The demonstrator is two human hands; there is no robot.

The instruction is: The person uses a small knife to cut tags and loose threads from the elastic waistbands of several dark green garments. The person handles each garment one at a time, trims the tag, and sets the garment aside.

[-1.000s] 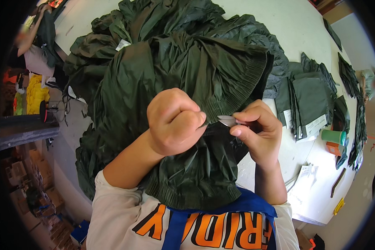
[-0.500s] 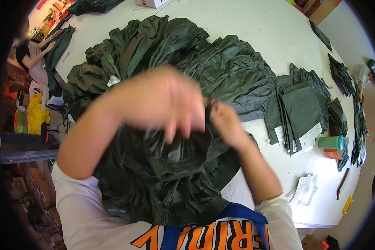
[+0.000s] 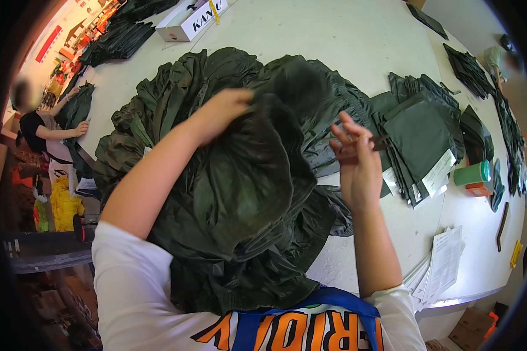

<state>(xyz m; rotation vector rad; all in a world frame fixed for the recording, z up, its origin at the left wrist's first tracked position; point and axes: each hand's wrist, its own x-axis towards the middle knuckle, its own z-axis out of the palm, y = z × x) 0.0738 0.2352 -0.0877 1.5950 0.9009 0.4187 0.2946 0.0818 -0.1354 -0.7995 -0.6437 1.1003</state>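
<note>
A large dark green garment (image 3: 240,193) lies bunched over my lap and the white table (image 3: 334,35). My left hand (image 3: 219,111) grips a fold of it and lifts it up and away from me. My right hand (image 3: 354,161) is raised just right of the lifted fold, fingers partly spread, pinching a small dark cutting tool (image 3: 382,142). The tool's tip points right, clear of the cloth. More of the same green fabric (image 3: 158,105) is heaped behind the lifted part.
A stack of folded green garments with white tags (image 3: 421,140) sits to the right, beside a green cup (image 3: 474,174) and a small orange item (image 3: 481,190). Papers (image 3: 445,263) lie at the near right edge. A white box (image 3: 193,20) stands far back. A co-worker (image 3: 41,128) handles fabric at left.
My hands were together pinching the fabric with the tool. Now the left hand has swung up and back with a fold, and the right hand has drawn away to the right with the tool.
</note>
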